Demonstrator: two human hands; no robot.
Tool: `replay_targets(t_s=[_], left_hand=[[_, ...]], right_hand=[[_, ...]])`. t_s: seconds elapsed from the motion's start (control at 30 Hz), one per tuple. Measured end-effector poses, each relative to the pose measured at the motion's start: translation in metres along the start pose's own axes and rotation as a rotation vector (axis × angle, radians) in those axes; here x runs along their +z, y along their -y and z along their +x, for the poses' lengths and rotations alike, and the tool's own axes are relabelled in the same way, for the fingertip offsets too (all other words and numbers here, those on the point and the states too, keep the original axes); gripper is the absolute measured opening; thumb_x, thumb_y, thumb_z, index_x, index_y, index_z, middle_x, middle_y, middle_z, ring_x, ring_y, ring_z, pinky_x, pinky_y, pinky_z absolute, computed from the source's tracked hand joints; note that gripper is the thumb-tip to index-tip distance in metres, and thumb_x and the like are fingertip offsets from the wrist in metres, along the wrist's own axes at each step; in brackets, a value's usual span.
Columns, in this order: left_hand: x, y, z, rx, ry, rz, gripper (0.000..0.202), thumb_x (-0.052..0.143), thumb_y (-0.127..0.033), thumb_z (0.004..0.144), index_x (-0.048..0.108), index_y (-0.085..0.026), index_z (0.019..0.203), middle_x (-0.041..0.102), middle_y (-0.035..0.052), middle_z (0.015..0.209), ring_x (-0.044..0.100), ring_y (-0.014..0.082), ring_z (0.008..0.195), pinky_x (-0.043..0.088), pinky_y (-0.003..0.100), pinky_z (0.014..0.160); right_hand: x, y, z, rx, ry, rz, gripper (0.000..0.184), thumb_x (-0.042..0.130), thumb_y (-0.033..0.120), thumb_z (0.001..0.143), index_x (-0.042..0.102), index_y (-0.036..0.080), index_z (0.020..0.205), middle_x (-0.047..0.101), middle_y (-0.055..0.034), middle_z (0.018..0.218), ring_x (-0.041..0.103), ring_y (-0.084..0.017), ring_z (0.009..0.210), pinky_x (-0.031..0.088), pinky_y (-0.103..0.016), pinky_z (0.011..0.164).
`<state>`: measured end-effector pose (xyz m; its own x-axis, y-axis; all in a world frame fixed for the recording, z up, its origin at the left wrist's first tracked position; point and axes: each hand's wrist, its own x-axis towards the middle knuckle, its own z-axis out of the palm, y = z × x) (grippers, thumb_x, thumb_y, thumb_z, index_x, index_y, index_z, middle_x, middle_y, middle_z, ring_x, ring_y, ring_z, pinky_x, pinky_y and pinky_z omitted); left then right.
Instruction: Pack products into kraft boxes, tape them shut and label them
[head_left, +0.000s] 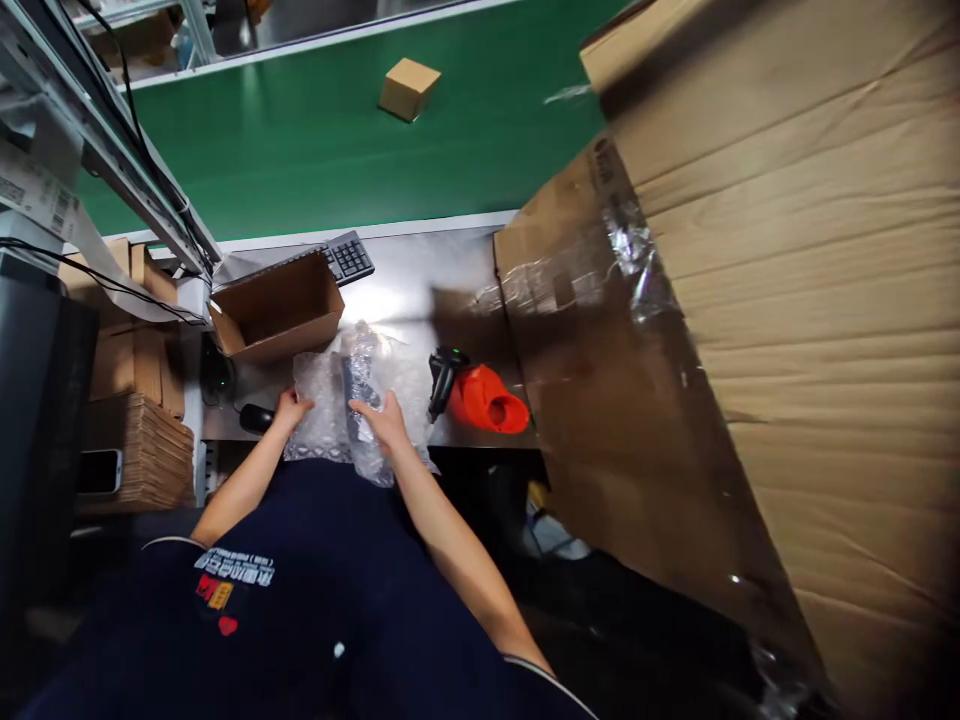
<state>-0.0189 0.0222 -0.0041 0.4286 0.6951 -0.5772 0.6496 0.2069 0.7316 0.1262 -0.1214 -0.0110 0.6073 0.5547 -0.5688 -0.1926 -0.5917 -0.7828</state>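
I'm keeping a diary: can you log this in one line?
left hand: touching bubble wrap; right hand: on wrapped item; cardboard box: open

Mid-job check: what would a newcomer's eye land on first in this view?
Probably the bright orange-red object on the metal table, just right of the black scanner. Next comes the large brown cardboard filling the view's right side, then the green surface across the top, with a small box on it. Left of the scanner, clear bubble wrap shines under the right hand.

Head-worn view, down over the hands (pixel 387 424)
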Motion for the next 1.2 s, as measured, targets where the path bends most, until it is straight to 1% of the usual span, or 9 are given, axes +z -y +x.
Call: replay_targets(t_s=[0.23, 0.4, 0.53, 0.63, 0.73, 0.83, 0.93, 1.03, 1.2], left_hand=[[0.04, -0.009, -0.011, -0.066, 0.012, -0.215, 0.016, 0.068, -0.022, 0.081, 0.055, -0.019, 0.088, 0.054, -0.0055, 0.067, 0.049, 0.0074, 0.053, 0.042, 0.019, 0.05], [0.059, -0.025, -0.004, -0.035, 0.114, -0.19, 0.019, 0.066, -0.035, 0.089, 0.06, -0.017, 0.089, 0.057, -0.0031, 0.067, 0.051, 0.0083, 0.052, 0.05, 0.022, 0.056], [0.053, -0.038, 0.01, 0.039, 0.262, -0.032, 0.02, 0.058, -0.026, 0.09, 0.073, -0.013, 0.09, 0.063, 0.0028, 0.067, 0.059, 0.0143, 0.058, 0.056, 0.03, 0.065], [0.038, -0.05, 0.024, 0.177, 0.32, 0.131, 0.023, 0.059, -0.013, 0.081, 0.079, -0.014, 0.091, 0.071, 0.0074, 0.082, 0.069, 0.0222, 0.086, 0.059, 0.04, 0.091], [0.016, -0.058, 0.037, 0.407, 0.334, 0.296, 0.038, 0.057, -0.004, 0.073, 0.082, -0.019, 0.097, 0.069, 0.0095, 0.131, 0.058, 0.0277, 0.132, 0.04, 0.045, 0.121], [-0.008, -0.058, 0.046, 0.659, 0.38, 0.518, 0.049, 0.055, -0.003, 0.077, 0.078, -0.021, 0.117, 0.055, 0.0099, 0.155, 0.042, 0.0269, 0.15, 0.028, 0.047, 0.129], [-0.02, -0.056, 0.053, 0.933, 0.57, 0.797, 0.057, 0.058, -0.009, 0.086, 0.066, -0.025, 0.14, 0.049, 0.0101, 0.163, 0.032, 0.028, 0.158, 0.011, 0.054, 0.132], [-0.013, -0.06, 0.059, 1.13, 0.827, 1.048, 0.069, 0.068, -0.009, 0.082, 0.06, -0.033, 0.147, 0.044, 0.0086, 0.166, 0.028, 0.0314, 0.16, 0.006, 0.059, 0.131], [0.024, -0.084, 0.067, 1.112, 0.931, 1.282, 0.091, 0.082, -0.02, 0.068, 0.052, -0.026, 0.154, 0.046, 0.0189, 0.163, 0.043, 0.0401, 0.148, 0.024, 0.051, 0.125]], right_hand=[[0.035, -0.006, 0.008, 0.023, -0.022, -0.326, 0.087, 0.067, 0.055, 0.087, 0.031, 0.012, 0.154, 0.052, -0.0263, 0.149, 0.052, -0.041, 0.137, 0.043, -0.053, 0.113], [0.011, -0.004, 0.006, 0.021, 0.008, -0.371, 0.063, 0.046, 0.057, 0.097, 0.047, 0.02, 0.148, 0.048, -0.0193, 0.15, 0.042, -0.037, 0.146, 0.034, -0.053, 0.122], [-0.003, -0.002, 0.002, -0.071, 0.047, -0.34, 0.079, 0.049, 0.064, 0.094, 0.039, 0.016, 0.156, 0.044, -0.0202, 0.154, 0.036, -0.033, 0.151, 0.031, -0.045, 0.125], [-0.003, -0.007, 0.001, -0.11, 0.082, -0.312, 0.1, 0.068, 0.064, 0.084, 0.032, 0.012, 0.161, 0.043, -0.025, 0.155, 0.036, -0.04, 0.151, 0.031, -0.05, 0.124], [-0.006, -0.019, 0.006, -0.135, 0.099, -0.222, 0.095, 0.075, 0.05, 0.081, 0.036, 0.013, 0.16, 0.051, -0.0224, 0.149, 0.044, -0.04, 0.146, 0.035, -0.051, 0.122], [-0.019, -0.031, 0.014, -0.179, 0.139, -0.122, 0.086, 0.071, 0.038, 0.084, 0.039, 0.012, 0.159, 0.052, -0.0199, 0.154, 0.048, -0.031, 0.146, 0.038, -0.043, 0.122], [-0.037, -0.032, 0.021, -0.205, 0.218, -0.044, 0.076, 0.069, 0.034, 0.085, 0.047, 0.014, 0.155, 0.051, -0.0159, 0.159, 0.051, -0.025, 0.143, 0.045, -0.04, 0.117], [-0.048, -0.021, 0.032, -0.201, 0.304, -0.041, 0.065, 0.072, 0.026, 0.078, 0.063, 0.015, 0.142, 0.062, -0.0123, 0.149, 0.058, -0.024, 0.136, 0.049, -0.039, 0.113], [-0.059, 0.002, 0.045, -0.17, 0.336, -0.177, 0.053, 0.074, 0.008, 0.064, 0.078, 0.016, 0.116, 0.077, -0.008, 0.123, 0.067, -0.027, 0.12, 0.051, -0.039, 0.109]])
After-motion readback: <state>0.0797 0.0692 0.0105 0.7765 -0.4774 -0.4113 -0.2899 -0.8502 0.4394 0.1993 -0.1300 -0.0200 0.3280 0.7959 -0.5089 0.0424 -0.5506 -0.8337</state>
